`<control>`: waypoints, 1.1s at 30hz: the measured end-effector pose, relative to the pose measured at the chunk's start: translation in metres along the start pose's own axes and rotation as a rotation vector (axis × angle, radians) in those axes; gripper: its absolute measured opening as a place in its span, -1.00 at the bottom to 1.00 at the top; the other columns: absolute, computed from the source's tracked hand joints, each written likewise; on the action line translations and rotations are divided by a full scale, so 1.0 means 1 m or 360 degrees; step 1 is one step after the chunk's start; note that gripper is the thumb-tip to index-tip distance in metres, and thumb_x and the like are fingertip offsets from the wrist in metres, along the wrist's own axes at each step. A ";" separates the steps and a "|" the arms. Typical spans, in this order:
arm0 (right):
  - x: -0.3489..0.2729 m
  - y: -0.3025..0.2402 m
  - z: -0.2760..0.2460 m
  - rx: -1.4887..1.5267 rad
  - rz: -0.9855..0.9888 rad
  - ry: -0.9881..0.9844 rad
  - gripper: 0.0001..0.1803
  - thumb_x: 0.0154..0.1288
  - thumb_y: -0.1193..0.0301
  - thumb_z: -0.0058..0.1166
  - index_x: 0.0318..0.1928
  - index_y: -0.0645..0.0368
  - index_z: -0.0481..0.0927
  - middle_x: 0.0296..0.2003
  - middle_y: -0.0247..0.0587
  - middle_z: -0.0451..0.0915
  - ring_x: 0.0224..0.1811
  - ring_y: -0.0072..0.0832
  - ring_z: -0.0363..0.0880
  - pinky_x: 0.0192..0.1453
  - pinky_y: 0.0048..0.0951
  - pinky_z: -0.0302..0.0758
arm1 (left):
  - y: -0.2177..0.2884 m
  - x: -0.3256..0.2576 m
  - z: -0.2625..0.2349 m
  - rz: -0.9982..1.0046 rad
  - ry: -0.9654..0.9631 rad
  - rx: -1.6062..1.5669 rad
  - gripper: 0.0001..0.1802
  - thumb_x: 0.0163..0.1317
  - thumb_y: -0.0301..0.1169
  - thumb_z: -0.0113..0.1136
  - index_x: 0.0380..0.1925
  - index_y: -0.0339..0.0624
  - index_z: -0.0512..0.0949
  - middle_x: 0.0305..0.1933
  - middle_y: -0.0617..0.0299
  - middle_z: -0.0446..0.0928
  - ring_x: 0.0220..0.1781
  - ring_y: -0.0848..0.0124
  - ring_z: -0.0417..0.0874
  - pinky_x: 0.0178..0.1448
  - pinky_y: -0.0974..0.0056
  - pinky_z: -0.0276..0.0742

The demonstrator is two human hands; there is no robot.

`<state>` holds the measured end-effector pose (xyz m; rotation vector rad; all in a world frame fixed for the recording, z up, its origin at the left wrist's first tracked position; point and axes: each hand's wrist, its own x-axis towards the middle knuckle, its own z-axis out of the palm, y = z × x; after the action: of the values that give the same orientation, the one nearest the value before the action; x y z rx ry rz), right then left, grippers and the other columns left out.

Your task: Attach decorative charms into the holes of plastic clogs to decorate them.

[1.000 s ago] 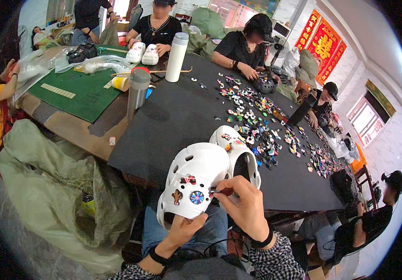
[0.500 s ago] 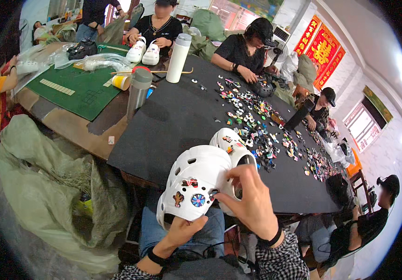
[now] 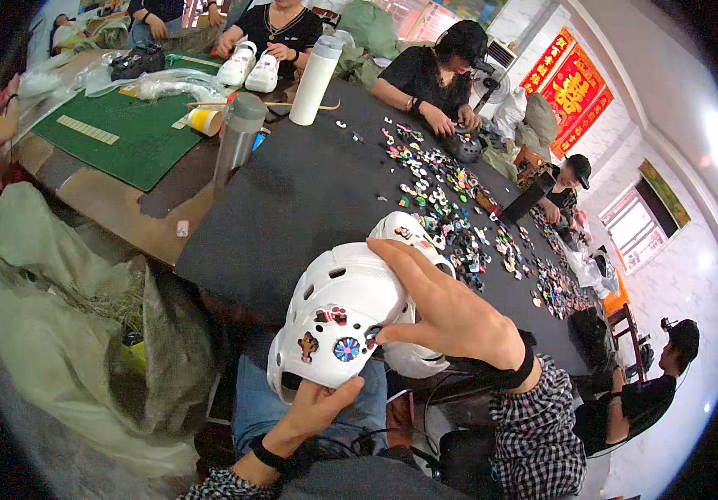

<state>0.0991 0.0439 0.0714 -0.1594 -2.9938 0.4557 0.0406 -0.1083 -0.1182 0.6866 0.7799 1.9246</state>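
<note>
A white clog [image 3: 349, 287] with several holes is held tilted over my lap at the table's edge. My left hand [image 3: 313, 410] grips its near end from below. On its side sit a blue flower charm [image 3: 346, 348], a brown figure charm [image 3: 307, 346] and a red-and-black charm [image 3: 331, 315]. My right hand [image 3: 463, 325] lies across the clog's top, its thumb pressed against a dark charm [image 3: 371, 335] at one of the holes. Behind it is a second white clog [image 3: 416, 362], partly hidden by the first clog and my right hand; it carries charms too.
Many small colourful charms [image 3: 459, 212] lie spread over the black tabletop [image 3: 246, 242]. Left of centre stand a grey flask [image 3: 241, 137], a white bottle [image 3: 317, 79] and a yellow cup [image 3: 204, 122]. A big green sack [image 3: 75, 350] is at my left. Several people work around the table.
My right hand has gone from a pinch at the clog's side to fingers stretched over its top, thumb still at the dark charm. The clogs shifted slightly up and left in view.
</note>
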 end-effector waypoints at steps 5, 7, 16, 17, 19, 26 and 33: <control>0.001 -0.010 0.002 -0.0092 0.0044 0.0026 -0.06 0.01 0.31 0.33 0.32 0.29 0.07 0.17 0.21 0.26 0.19 0.11 0.35 0.22 -0.14 0.39 | 0.001 -0.001 0.002 -0.0111 -0.0005 -0.0069 -0.59 0.26 -0.57 0.13 0.11 -0.25 0.36 -0.11 0.37 0.46 -0.20 0.66 0.41 -0.19 0.53 0.35; 0.003 -0.014 0.005 -0.0148 0.0103 0.0041 -0.09 0.00 0.34 0.33 0.31 0.31 0.09 0.16 0.20 0.27 0.19 0.12 0.34 0.22 -0.13 0.37 | -0.002 -0.002 0.003 -0.0032 0.0017 -0.0142 -0.58 0.26 -0.55 0.14 0.12 -0.25 0.36 -0.08 0.36 0.47 -0.15 0.64 0.43 -0.13 0.50 0.37; 0.010 -0.026 0.001 -0.0266 0.0174 -0.0089 -0.11 0.03 0.34 0.29 0.29 0.36 0.08 0.14 0.22 0.27 0.18 0.14 0.33 0.20 -0.12 0.39 | -0.004 -0.001 -0.001 -0.0013 -0.0115 -0.0162 -0.58 0.25 -0.51 0.18 0.12 -0.27 0.38 0.02 0.28 0.44 0.00 0.55 0.42 0.07 0.41 0.36; 0.011 -0.025 0.001 -0.0269 0.0178 -0.0090 -0.11 0.03 0.34 0.29 0.29 0.36 0.08 0.14 0.22 0.27 0.18 0.14 0.33 0.20 -0.12 0.39 | -0.003 -0.001 -0.001 -0.0014 -0.0119 -0.0166 -0.58 0.25 -0.51 0.18 0.12 -0.27 0.38 0.02 0.28 0.44 0.00 0.55 0.42 0.07 0.41 0.36; 0.011 -0.022 0.002 -0.0248 0.0149 -0.0086 -0.09 0.05 0.30 0.30 0.32 0.26 0.05 0.19 0.23 0.26 0.23 0.12 0.32 0.18 -0.12 0.38 | -0.003 -0.001 -0.002 0.0018 -0.0108 -0.0119 -0.57 0.24 -0.51 0.19 0.11 -0.29 0.39 0.02 0.26 0.44 0.01 0.55 0.42 0.08 0.40 0.36; 0.014 0.002 -0.003 -0.0185 0.0040 -0.0110 -0.09 0.04 0.29 0.28 0.30 0.36 0.05 0.13 0.27 0.29 0.09 0.11 0.43 0.12 -0.13 0.45 | 0.004 0.002 -0.002 0.0162 0.0029 0.0164 -0.57 0.13 -0.46 0.31 0.01 -0.36 0.47 -0.18 0.24 0.56 -0.29 0.53 0.48 -0.22 0.37 0.42; 0.000 0.012 0.004 -0.0083 -0.0022 0.0107 -0.08 -0.03 0.36 0.28 0.29 0.42 0.07 0.04 0.28 0.33 0.10 0.11 0.39 0.18 -0.14 0.39 | 0.006 0.005 0.007 0.0638 0.0341 0.1003 -0.68 0.02 -0.45 0.35 -0.22 -0.38 0.59 -0.24 0.13 0.59 -0.20 0.43 0.56 -0.08 0.33 0.44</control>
<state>0.0991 0.0539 0.0639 -0.1550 -2.9401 0.3634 0.0408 -0.1047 -0.1088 1.0883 1.5104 2.1360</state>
